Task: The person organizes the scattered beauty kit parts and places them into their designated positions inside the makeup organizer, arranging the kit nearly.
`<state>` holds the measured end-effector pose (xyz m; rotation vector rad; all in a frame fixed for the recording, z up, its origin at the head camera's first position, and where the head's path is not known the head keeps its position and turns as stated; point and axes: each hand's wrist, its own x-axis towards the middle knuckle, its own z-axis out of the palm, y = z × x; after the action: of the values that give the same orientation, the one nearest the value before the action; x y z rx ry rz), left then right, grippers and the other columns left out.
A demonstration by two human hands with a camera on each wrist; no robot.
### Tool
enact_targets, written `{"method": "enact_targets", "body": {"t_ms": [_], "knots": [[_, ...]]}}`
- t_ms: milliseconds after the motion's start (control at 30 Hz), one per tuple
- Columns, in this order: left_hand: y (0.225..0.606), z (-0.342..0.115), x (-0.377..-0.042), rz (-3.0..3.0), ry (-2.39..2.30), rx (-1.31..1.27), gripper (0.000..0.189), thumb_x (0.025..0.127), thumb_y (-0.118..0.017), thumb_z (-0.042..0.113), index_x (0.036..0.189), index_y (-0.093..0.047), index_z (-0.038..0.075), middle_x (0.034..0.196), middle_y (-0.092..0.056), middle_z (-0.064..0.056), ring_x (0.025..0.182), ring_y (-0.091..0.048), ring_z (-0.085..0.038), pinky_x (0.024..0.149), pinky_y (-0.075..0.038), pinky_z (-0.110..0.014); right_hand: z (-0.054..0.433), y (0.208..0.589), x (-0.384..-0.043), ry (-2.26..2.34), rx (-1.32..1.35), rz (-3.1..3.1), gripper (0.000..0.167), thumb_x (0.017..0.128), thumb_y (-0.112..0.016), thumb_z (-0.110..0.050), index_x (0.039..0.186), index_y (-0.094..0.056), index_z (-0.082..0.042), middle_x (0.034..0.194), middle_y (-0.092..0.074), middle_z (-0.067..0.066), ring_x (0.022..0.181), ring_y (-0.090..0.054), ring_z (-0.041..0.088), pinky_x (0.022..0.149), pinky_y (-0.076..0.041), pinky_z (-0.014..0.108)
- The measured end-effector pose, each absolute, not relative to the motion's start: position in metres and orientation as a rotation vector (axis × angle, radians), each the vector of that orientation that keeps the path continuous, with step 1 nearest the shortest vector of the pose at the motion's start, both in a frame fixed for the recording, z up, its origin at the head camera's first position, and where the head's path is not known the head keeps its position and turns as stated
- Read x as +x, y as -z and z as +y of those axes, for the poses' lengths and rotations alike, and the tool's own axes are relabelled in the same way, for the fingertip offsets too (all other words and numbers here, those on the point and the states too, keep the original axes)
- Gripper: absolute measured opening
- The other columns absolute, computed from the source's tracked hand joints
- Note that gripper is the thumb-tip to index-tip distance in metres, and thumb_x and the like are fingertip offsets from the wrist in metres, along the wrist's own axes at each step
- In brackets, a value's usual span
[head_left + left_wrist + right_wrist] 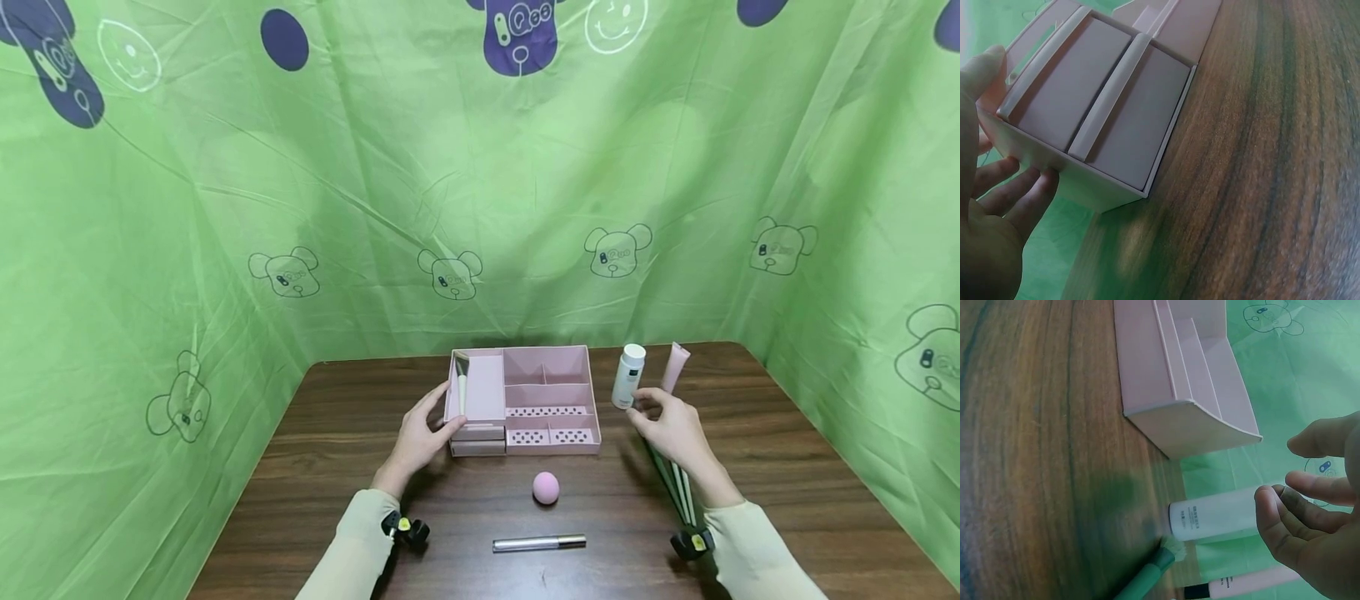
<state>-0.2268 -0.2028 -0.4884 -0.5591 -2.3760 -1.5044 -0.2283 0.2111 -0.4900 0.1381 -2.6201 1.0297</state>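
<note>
A pink desk organizer (551, 392) stands on the table, with small compartments at right and two stacked drawers (1072, 81) at the front left. A makeup brush (462, 387) lies on its flat top. My left hand (418, 433) touches the organizer's left side, its fingers along the side wall and the thumb by the front corner. On the right, a white bottle (628, 377) stands upright. Beside it is my right hand (675, 429), thumb and fingers apart with nothing between them. Behind that hand, a pink tube (676, 367) stands on its black cap (1197, 592).
A round pink sponge (546, 488) and a silver tube (538, 543) lie in front of the organizer. A green-handled brush (1147, 575) and pale slender handles (684, 493) lie partly under the right forearm. Green cloth (525, 208) hangs around the wooden table (360, 408).
</note>
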Motion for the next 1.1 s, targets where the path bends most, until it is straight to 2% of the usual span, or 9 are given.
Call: {"method": "enact_targets", "body": {"t_ms": [567, 900, 1100], "knots": [[0.488, -0.202, -0.227, -2.375, 1.522, -0.565, 0.068, 0.084, -0.077, 0.011, 0.141, -0.044, -0.007, 0.136, -0.051, -0.030, 0.117, -0.059, -0.041, 0.095, -0.054, -0.048, 0.224, 0.503, -0.219, -0.987, 0.126, -2.662, 0.030, 0.086, -0.071, -0.020, 0.113, -0.067, -0.006, 0.097, -0.074, 0.014, 0.080, -0.071, 0.022, 0.078, -0.056, 0.045], [0.491, -0.204, -0.227, -2.355, 1.523, -0.581, 0.067, 0.085, -0.076, 0.011, 0.140, -0.044, -0.008, 0.134, -0.053, -0.031, 0.115, -0.060, -0.042, 0.093, -0.055, -0.047, 0.226, 0.509, -0.217, -0.989, 0.102, -2.673, 0.031, 0.086, -0.072, -0.022, 0.112, -0.067, -0.005, 0.100, -0.074, 0.015, 0.081, -0.071, 0.023, 0.077, -0.056, 0.045], [0.491, -0.203, -0.228, -2.350, 1.517, -0.581, 0.067, 0.084, -0.077, 0.009, 0.140, -0.045, -0.008, 0.133, -0.053, -0.032, 0.114, -0.060, -0.043, 0.093, -0.055, -0.049, 0.227, 0.513, -0.214, -0.975, 0.078, -2.679, 0.028, 0.087, -0.072, -0.025, 0.107, -0.068, -0.007, 0.096, -0.074, 0.011, 0.078, -0.070, 0.016, 0.073, -0.055, 0.037]]}}
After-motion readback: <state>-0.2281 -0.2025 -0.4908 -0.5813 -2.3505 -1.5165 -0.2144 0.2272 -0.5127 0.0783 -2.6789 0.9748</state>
